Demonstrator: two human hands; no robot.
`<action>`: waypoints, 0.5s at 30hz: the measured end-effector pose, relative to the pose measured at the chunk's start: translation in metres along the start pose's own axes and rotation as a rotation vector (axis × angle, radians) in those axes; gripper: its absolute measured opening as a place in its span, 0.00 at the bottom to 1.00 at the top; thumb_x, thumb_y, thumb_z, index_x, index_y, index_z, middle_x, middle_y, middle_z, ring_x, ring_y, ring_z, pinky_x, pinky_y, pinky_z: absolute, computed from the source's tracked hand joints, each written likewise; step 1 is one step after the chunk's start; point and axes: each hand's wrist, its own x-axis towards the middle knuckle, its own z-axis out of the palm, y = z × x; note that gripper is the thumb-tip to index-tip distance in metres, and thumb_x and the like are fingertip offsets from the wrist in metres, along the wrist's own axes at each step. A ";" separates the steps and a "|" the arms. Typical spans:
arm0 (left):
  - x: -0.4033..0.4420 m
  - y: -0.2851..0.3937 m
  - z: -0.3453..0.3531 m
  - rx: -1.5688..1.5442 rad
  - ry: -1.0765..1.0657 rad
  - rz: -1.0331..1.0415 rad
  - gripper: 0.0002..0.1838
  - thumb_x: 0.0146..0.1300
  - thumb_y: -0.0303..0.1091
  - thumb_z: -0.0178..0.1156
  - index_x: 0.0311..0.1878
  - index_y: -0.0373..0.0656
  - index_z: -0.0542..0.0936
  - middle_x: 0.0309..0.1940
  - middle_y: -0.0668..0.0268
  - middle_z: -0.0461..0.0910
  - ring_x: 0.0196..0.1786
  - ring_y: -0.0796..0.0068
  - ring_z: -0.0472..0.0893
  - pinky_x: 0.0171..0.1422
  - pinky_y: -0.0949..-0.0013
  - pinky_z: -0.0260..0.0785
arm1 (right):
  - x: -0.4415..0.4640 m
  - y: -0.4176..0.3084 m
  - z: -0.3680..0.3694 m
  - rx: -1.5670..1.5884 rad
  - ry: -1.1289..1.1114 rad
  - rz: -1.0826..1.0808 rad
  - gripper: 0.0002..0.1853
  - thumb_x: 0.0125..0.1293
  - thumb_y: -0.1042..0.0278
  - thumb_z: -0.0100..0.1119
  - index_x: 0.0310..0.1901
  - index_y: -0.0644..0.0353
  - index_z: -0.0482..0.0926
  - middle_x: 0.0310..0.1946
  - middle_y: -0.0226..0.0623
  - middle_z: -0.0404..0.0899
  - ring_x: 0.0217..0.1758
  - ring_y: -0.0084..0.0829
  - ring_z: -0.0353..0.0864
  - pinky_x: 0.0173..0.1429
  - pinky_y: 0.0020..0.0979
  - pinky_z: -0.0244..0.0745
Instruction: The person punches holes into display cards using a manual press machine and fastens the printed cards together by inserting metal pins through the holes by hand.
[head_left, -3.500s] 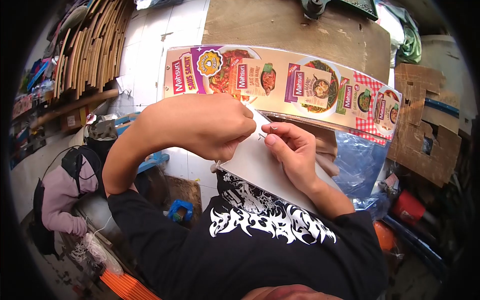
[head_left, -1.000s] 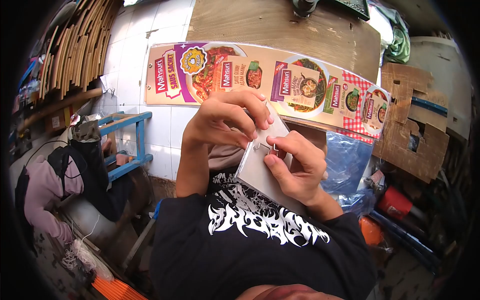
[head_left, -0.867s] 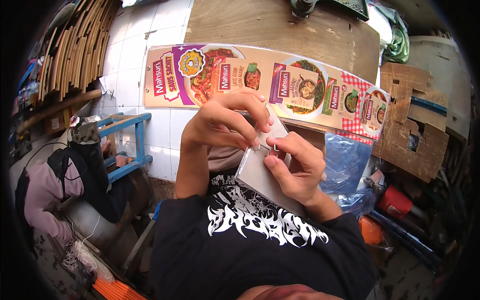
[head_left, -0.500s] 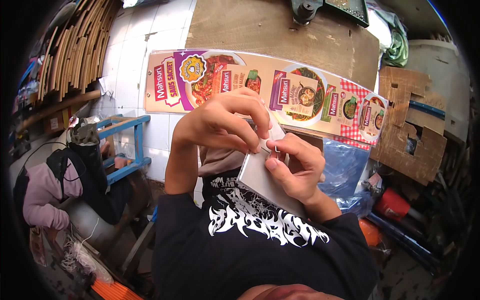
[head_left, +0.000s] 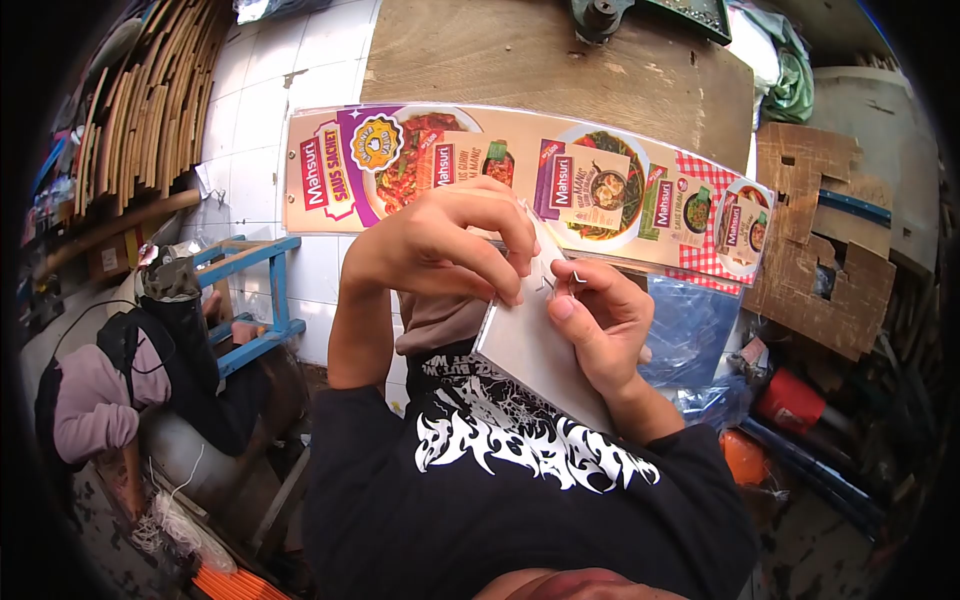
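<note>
A pale flat panel (head_left: 535, 345) rests slanted between my two hands, over my lap. My left hand (head_left: 450, 240) is bent over its upper left edge, with the fingertips pressed on that edge. In my right hand (head_left: 605, 315), a small bent metal wire piece (head_left: 572, 281) is pinched between thumb and forefinger, close above the panel's face. A thin bit of wire shows on the panel by the fingertips. Beyond my hands lies a long printed sign (head_left: 520, 160) with food pictures.
A wooden board (head_left: 560, 70) lies behind the sign, with a green tray (head_left: 690, 18) on it. At left are a blue wooden frame (head_left: 280, 290), a stack of wood strips (head_left: 155, 110) and a person in mauve sleeves (head_left: 95, 400). Cut cardboard (head_left: 820, 240) lies at right.
My left hand has turned from a downward fist to curled fingers at the panel's edge. My right fingertips have shifted slightly right with the wire piece. The person at left has moved an arm down.
</note>
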 end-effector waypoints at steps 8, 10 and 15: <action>-0.001 0.012 0.001 0.130 -0.071 -0.053 0.03 0.55 0.29 0.70 0.33 0.49 0.87 0.38 0.71 0.80 0.46 0.65 0.83 0.57 0.55 0.69 | 0.003 0.008 0.000 -0.025 -0.041 -0.087 0.18 0.69 0.74 0.66 0.58 0.68 0.79 0.42 0.34 0.81 0.39 0.21 0.77 0.43 0.22 0.73; -0.002 0.011 0.001 0.130 -0.070 -0.052 0.04 0.55 0.29 0.70 0.34 0.49 0.88 0.38 0.71 0.80 0.46 0.65 0.83 0.57 0.56 0.69 | 0.002 0.008 0.000 -0.008 -0.049 -0.098 0.18 0.69 0.73 0.66 0.59 0.68 0.79 0.42 0.35 0.81 0.39 0.21 0.78 0.44 0.22 0.73; -0.011 -0.004 0.009 0.048 0.029 0.037 0.10 0.53 0.36 0.74 0.39 0.49 0.88 0.37 0.71 0.82 0.43 0.69 0.83 0.57 0.59 0.69 | -0.001 0.006 0.008 0.063 0.023 -0.075 0.17 0.63 0.82 0.69 0.54 0.70 0.81 0.42 0.39 0.83 0.39 0.22 0.80 0.44 0.23 0.76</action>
